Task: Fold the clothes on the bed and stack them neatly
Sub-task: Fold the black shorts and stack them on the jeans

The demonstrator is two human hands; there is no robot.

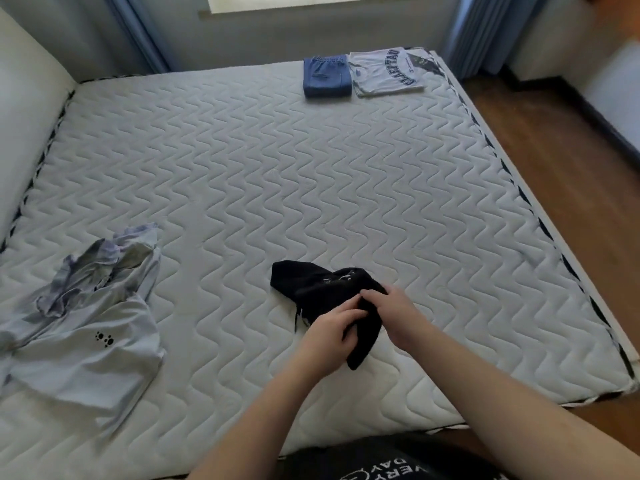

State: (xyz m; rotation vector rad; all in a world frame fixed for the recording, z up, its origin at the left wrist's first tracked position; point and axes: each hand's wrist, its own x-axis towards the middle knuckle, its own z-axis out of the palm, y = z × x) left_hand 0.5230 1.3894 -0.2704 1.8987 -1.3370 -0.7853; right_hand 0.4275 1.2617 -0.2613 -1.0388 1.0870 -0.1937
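A single head-worn view looks forward and steeply down across a bed (311,174) from its near edge, standing over it. The wide lens bends the mattress borders, so the bed's far edge curves under the window (322,1) at the top. Nearest the camera, at the bottom of the frame, both forearms reach out from below, with the left hand (329,332) and right hand (398,313) close up just beyond the bed's near edge. The bed's far right corner lies well away, small in view. Right of the bed, wooden floor (571,161) shows; left of it, a padded headboard (24,109) rises.
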